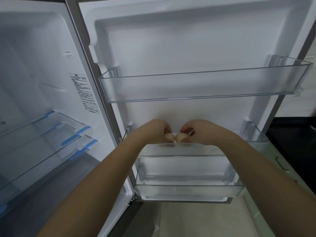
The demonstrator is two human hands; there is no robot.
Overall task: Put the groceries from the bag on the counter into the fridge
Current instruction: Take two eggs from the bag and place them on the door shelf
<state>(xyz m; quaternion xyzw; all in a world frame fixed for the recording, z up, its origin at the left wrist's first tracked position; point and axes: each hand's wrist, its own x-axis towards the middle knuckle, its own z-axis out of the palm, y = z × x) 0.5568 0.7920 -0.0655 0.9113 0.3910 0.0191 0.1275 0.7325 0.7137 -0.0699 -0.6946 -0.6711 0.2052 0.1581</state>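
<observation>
So the fridge door (196,53) is swung wide open and both hands are reaching into the middle door shelf (256,144). Each hand has its fingers curled around one small, pale, rounded item. They look like eggs to me, though they could be garlic bulbs or something similar, it's too blurry to be sure. The left hand (153,132) grips the left egg (170,137) and the right hand (200,132) grips the right egg (179,138). The two eggs sit just beside each other, maybe touching, right at the rim of that shelf and about level with it. They don't look set down yet, both hands are wrapped around them.

Progress-wise, I'd say this is early. The top door shelf (205,86) has nothing in it, and neither does the bottom door shelf (188,189). The middle one looks bare too apart from what's going in now. On the left, the glass shelves (42,144) inside the fridge also show nothing on them, at least the parts I can see. So these two may well be the first things going in.

The bag and the counter aren't in view at all, so I can't tell how much is left in there. My guess is most of the job is ahead: let go of these two, then go back for more.
</observation>
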